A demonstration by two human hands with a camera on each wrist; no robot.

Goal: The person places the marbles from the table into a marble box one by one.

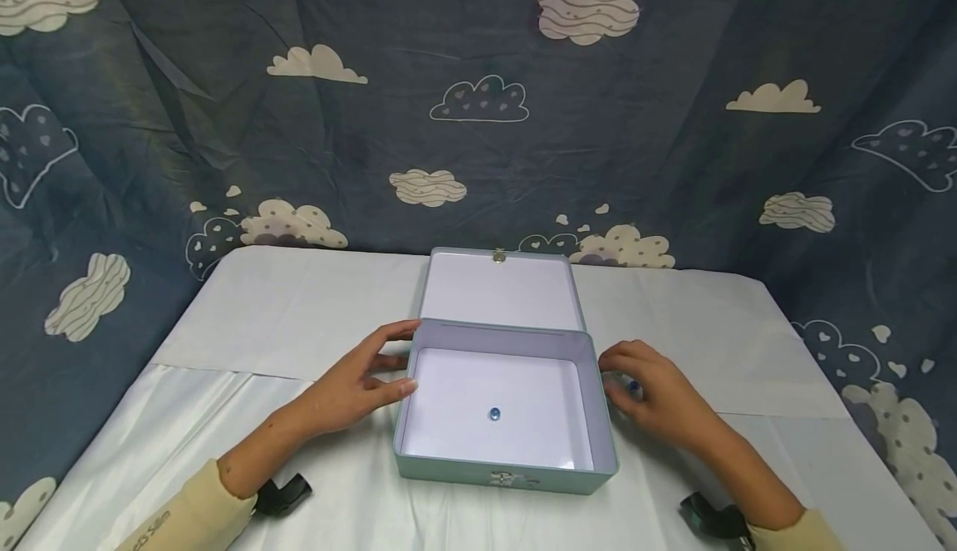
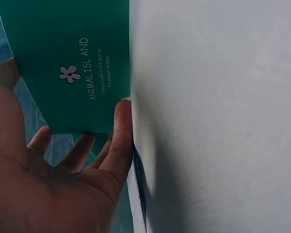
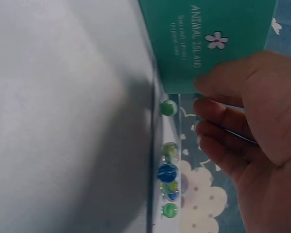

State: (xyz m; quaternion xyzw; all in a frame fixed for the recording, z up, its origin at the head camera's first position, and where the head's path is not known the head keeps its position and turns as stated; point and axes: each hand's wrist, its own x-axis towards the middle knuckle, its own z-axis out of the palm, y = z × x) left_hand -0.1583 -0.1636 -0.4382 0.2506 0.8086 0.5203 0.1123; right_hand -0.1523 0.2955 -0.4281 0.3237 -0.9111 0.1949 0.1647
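A green tin box (image 1: 507, 476) with a white inside stands with its hinged lid (image 1: 501, 289) laid back. One blue glass marble (image 1: 494, 414) lies on its floor. My left hand (image 1: 351, 389) holds the box's left side, thumb over the rim and fingers around the back corner; the left wrist view shows the printed wall (image 2: 82, 97) between them. Beside the right wall is my right hand (image 1: 658, 397), fingers loosely bent, fingertips right at the wall. In the right wrist view several glass marbles (image 3: 167, 173) sit past that hand, mostly hidden by it from the head view.
White cloth (image 1: 299, 484) covers the table under the box. A dark curtain with cloud prints (image 1: 478, 152) rises behind the table's far edge. Black wrist cameras (image 1: 284, 497) are strapped near both sleeves.
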